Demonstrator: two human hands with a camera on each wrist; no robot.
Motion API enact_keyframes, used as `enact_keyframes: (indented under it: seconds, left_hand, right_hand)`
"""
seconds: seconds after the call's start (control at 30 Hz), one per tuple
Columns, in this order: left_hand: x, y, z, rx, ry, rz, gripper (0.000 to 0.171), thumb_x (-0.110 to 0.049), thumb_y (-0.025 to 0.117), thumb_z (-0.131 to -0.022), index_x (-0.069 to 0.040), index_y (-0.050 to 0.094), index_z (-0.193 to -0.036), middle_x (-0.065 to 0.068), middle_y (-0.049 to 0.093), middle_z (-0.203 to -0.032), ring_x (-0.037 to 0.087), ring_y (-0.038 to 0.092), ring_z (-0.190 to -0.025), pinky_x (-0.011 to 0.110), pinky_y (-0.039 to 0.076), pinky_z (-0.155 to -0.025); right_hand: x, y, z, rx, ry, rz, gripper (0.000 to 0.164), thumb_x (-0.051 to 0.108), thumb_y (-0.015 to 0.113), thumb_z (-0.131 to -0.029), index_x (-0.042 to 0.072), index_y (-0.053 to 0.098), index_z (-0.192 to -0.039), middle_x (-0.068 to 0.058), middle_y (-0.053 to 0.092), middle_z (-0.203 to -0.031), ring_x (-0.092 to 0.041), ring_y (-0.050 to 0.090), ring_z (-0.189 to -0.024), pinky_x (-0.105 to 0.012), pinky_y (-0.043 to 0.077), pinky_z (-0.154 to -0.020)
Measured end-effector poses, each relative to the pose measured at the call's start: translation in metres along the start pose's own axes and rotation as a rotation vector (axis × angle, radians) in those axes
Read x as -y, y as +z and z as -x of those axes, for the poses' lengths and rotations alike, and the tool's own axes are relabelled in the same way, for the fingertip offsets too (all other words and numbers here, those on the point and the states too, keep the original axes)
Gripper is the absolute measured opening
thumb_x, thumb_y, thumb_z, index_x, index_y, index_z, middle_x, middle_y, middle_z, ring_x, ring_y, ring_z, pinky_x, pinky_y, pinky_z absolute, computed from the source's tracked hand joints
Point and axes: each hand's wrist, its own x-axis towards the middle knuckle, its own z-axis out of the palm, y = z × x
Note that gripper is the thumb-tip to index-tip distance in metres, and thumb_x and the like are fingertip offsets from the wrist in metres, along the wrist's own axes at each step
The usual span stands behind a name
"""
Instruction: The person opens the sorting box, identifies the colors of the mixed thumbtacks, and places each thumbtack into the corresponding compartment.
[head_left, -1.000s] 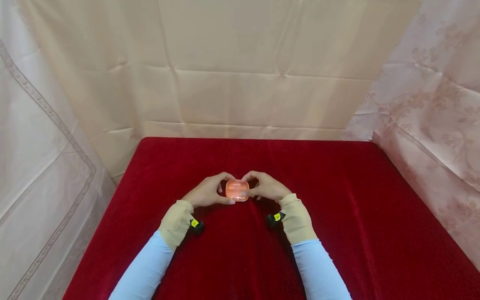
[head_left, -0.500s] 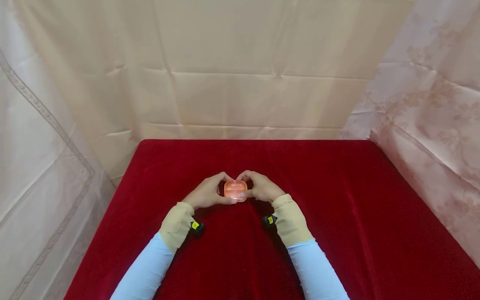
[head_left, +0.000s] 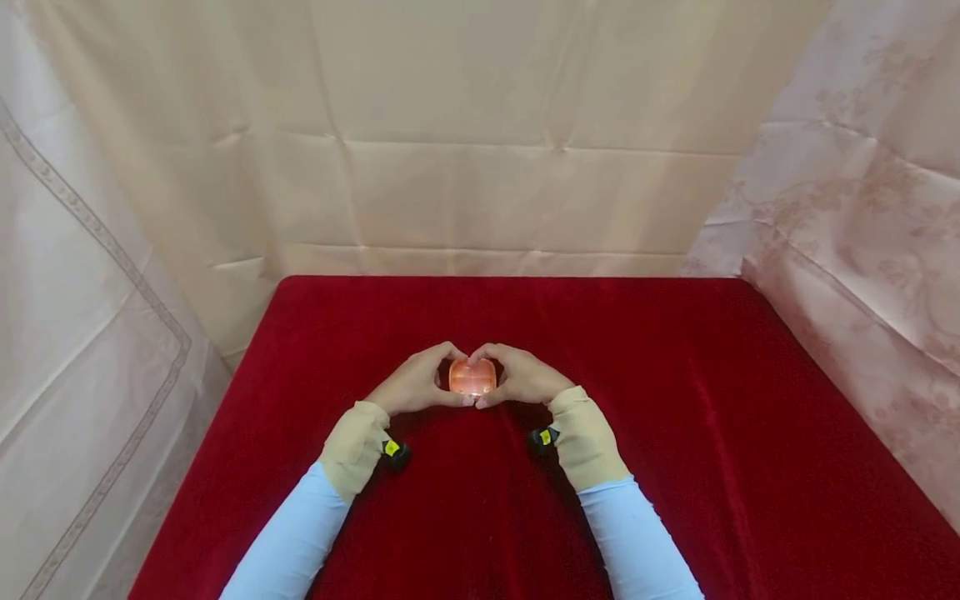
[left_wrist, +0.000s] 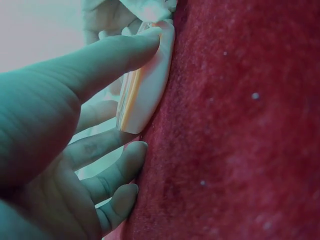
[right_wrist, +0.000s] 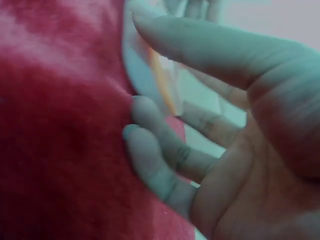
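Note:
A small, rounded, orange-pink pill case (head_left: 472, 377) with a see-through top and faint dividing lines lies on the red cloth, held between both hands. My left hand (head_left: 412, 383) grips its left side, thumb at the near edge and index finger at the far edge. From the other side my right hand (head_left: 527, 377) holds it the same way. The two thumbs nearly meet at the near edge. In the left wrist view the pale side of the case (left_wrist: 150, 92) stands on the cloth under the thumb. The right wrist view is blurred, and the right thumb hides part of the case (right_wrist: 142, 72).
The red velvet cloth (head_left: 637, 417) covers the whole table. Behind the table hangs a beige curtain (head_left: 487, 200). Pale drapes (head_left: 67, 333) close off the left, and a floral drape (head_left: 870, 250) the right. Each wrist wears a small black camera (head_left: 395, 454).
My right thumb has moved from the top of the case down to its near edge, close to the left thumb. The right hand has shifted slightly left; the case stays nearly in place.

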Motion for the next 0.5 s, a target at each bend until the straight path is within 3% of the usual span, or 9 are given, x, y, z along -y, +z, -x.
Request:
enact_keyframes:
  seconds: [0.07,0.17,0.33,0.5]
  left_hand:
    - [-0.001,-0.001,-0.001,-0.003,0.001,-0.003,0.057,-0.029,0.093,-0.078,-0.018,0.062,-0.125,-0.002,0.063,-0.117,0.018,0.057,-0.084,0.035,0.051,-0.075]
    - [0.000,-0.002,-0.001,0.002,0.006,-0.018,0.062,-0.031,0.094,-0.077,-0.019,0.061,-0.128,-0.003,0.062,-0.119,0.017,0.057,-0.084,0.034,0.051,-0.075]
    - [0.000,-0.003,0.000,0.014,0.006,-0.045,0.068,-0.034,0.093,-0.077,-0.013,0.060,-0.133,0.002,0.063,-0.124,0.017,0.058,-0.083,0.033,0.051,-0.076]
    - [0.000,-0.006,0.003,0.015,-0.034,-0.040,0.065,-0.034,0.091,-0.080,-0.010,0.060,-0.132,0.005,0.062,-0.128,0.017,0.057,-0.085,0.033,0.050,-0.078]
  right_hand:
    - [-0.001,0.002,-0.002,-0.010,-0.067,0.078,0.059,0.017,0.094,-0.074,0.014,0.063,-0.124,-0.002,0.063,-0.120,-0.017,0.059,-0.106,-0.034,0.050,-0.092]
    - [-0.003,0.002,-0.003,-0.011,-0.106,0.126,0.060,0.018,0.094,-0.074,0.015,0.063,-0.125,0.000,0.063,-0.119,-0.017,0.060,-0.104,-0.036,0.051,-0.090]
    - [-0.014,-0.012,0.006,0.010,-0.043,0.069,0.062,0.017,0.093,-0.076,0.018,0.060,-0.129,0.001,0.063,-0.118,-0.018,0.059,-0.093,-0.036,0.051,-0.081]
    - [-0.034,-0.037,0.024,-0.014,0.056,0.048,0.067,0.017,0.092,-0.077,0.020,0.057,-0.134,-0.003,0.061,-0.122,-0.020,0.058,-0.082,-0.036,0.050,-0.076]
